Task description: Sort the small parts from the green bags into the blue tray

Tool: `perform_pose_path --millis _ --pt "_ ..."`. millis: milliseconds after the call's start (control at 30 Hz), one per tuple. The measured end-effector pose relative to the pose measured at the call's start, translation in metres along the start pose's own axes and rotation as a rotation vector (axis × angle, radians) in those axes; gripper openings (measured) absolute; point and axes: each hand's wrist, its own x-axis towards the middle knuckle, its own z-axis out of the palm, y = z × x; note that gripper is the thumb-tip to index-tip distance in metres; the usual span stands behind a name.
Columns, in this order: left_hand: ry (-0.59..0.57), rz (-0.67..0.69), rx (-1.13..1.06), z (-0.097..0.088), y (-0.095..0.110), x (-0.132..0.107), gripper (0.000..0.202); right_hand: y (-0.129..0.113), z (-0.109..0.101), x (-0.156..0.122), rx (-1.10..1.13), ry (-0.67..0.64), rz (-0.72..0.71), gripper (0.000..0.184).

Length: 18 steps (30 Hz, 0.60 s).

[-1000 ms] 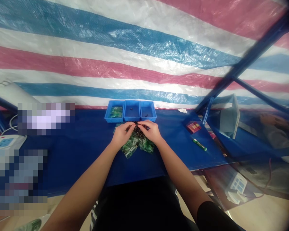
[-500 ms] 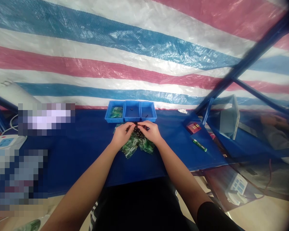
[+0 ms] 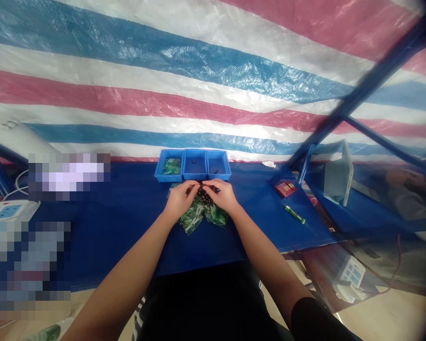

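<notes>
My left hand (image 3: 181,197) and my right hand (image 3: 221,193) meet almost fingertip to fingertip over a pile on the blue table. Thumb and fingers are drawn together on both, and whatever lies between them is too small to name. Small dark pieces (image 3: 203,195) are heaped right under the fingertips. Nearer to me, below the hands, lie several clear packets with green print (image 3: 193,219). Just beyond my fingers stand three joined blue bins: the left bin (image 3: 168,179) holds green packets, while the middle bin (image 3: 195,173) and right bin (image 3: 220,175) each hold a little dark piece.
To the right lie a red box (image 3: 286,188) and a green tube (image 3: 294,214). A white power strip (image 3: 12,210) sits at the left edge. Blue frame bars (image 3: 341,116) slope along the right, and a striped plastic sheet (image 3: 184,102) hangs behind the blue table (image 3: 120,208).
</notes>
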Motion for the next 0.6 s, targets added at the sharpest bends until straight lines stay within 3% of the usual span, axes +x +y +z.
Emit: perform_pose_path --millis 600 --pt "-0.026 0.01 -0.004 -0.0007 -0.0007 -0.0002 0.031 -0.003 -0.0023 0.0004 0.016 0.006 0.003 0.025"
